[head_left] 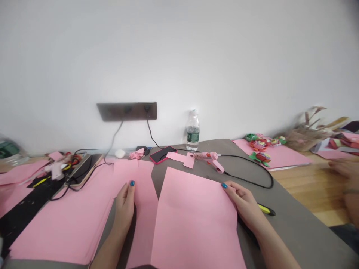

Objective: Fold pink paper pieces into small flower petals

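Observation:
My left hand (125,205) pinches the left edge of a narrow pink paper piece (145,213), thumb on top. With thumb and fingers, my right hand (243,201) grips the upper right edge of a larger pink paper sheet (196,220). The two papers sit side by side, parted by a gap toward the top. A yellow and black utility knife (266,210) lies partly hidden behind my right wrist. Beyond the sheet is a pink glue gun (215,161), its nozzle over small pink paper scraps (176,157).
A water bottle (193,134) stands by the wall near a pink-cased phone (162,154). Left lie a pink paper stack (67,231), another phone (84,170) and cables. Paper flowers (260,145) rest at right, near another person's hand (346,170). The glue gun's cord (269,179) loops across the grey mat.

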`<state>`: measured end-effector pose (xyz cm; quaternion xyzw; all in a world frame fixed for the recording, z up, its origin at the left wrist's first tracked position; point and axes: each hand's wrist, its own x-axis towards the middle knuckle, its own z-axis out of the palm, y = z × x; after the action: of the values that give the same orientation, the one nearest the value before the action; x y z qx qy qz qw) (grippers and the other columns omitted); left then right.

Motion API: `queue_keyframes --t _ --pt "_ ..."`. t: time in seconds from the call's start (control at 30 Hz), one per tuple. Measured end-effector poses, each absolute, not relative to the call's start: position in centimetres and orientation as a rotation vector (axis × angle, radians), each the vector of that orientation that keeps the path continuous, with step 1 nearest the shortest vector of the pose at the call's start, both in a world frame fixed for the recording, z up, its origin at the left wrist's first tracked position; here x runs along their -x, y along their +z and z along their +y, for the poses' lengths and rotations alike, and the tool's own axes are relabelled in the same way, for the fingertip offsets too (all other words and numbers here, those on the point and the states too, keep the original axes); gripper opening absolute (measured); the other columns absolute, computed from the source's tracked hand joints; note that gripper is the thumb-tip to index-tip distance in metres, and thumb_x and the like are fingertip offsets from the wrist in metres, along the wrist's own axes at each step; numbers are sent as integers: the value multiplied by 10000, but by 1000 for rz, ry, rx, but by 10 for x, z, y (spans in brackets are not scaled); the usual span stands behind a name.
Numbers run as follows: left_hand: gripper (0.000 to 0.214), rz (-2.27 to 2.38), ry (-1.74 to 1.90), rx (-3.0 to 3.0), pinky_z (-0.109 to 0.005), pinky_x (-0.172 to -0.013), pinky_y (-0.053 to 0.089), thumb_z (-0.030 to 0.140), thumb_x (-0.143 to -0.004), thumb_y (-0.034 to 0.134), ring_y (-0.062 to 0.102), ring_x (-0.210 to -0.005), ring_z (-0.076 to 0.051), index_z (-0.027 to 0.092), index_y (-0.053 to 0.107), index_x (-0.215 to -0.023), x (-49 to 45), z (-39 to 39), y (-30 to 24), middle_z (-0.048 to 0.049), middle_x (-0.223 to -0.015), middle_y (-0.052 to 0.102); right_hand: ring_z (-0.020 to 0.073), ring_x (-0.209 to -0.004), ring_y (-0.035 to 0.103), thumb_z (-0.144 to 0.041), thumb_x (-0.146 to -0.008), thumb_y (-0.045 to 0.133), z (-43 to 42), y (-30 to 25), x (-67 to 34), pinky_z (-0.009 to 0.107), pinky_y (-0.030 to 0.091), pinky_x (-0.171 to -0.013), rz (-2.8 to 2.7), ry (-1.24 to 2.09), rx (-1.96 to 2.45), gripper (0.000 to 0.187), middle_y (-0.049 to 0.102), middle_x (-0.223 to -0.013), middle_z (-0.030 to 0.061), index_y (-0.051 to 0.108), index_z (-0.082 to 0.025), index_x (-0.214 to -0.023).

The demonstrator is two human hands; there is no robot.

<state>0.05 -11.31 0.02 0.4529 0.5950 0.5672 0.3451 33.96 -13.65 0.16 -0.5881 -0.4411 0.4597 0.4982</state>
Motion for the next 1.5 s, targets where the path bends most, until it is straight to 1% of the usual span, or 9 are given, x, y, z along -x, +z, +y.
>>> queue_keyframes --t 0.13,0.33,0.47,0.63,0.8,1.03,1.23,1.4,1.5 --pt "418 1418 1391 -1167 -255 -688 476 622 -791 618 561 -753 -192 207 627 -835 0 -107 -4 -19 -768 598 95 -502 357 -605 -729 712 -136 -3 -341 196 273 -438 -973 1082 1416 440 449 -590 -38 586 -183 -722" --pt "520 1034 1006 -1215 -224 -526 457 497 -730 746 560 -591 -154 191 635 -1136 6 -107 2 2 -711 634 98 -481 396 -592 -694 747 -135 -9 -339 188 309 -426 -769 998 1399 432 489 -580 -43 585 -195 -747" --pt "391 940 808 -1215 -282 -714 513 440 -722 780 618 -711 -176 174 700 -998 8 -112 7 -35 -811 701 88 -432 357 -586 -680 757 -135 -9 -338 184 285 -401 -709 979 1378 427 444 -526 -64 565 -207 -724" --pt "407 1211 922 -1127 -217 -520 423 554 -715 738 555 -568 -143 155 661 -686 2 -114 7 -4 -652 660 162 -524 520 -656 -740 646 -134 -11 -342 243 410 -455 -776 992 1339 467 624 -661 23 657 -196 -820" --pt "452 1294 1047 -935 -248 -554 472 589 -648 766 622 -615 -184 160 687 -766 0 -112 9 -20 -674 695 229 -710 626 -643 -762 641 -137 -2 -340 270 483 -542 -1016 1120 1360 509 710 -879 76 713 -185 -973" --pt "483 1325 1102 -873 -296 -655 516 558 -554 820 675 -752 -238 157 716 -803 7 -106 9 -44 -735 736 169 -649 584 -479 -744 750 -139 12 -340 231 459 -570 -1326 1282 1397 317 649 -720 13 672 -172 -762" --pt "468 1392 1068 -927 -300 -641 508 568 -609 787 675 -761 -244 156 712 -819 5 -107 11 -58 -784 747 327 -1009 639 -546 -675 756 -145 11 -345 363 539 -805 -1412 1186 1409 577 698 -1133 101 684 -213 -1141" --pt "535 1419 1127 -905 -289 -588 489 629 -630 745 650 -676 -222 143 691 -847 7 -103 5 -40 -730 718 328 -940 672 -520 -709 745 -146 12 -333 409 544 -840 -1616 1306 1525 399 763 -976 84 761 -205 -955" --pt "504 1422 1178 -980 -294 -620 497 611 -661 733 634 -665 -207 151 676 -861 4 -103 7 -47 -780 725 316 -886 677 -597 -720 708 -146 8 -333 410 555 -803 -1454 1248 1476 449 766 -900 83 757 -198 -920"
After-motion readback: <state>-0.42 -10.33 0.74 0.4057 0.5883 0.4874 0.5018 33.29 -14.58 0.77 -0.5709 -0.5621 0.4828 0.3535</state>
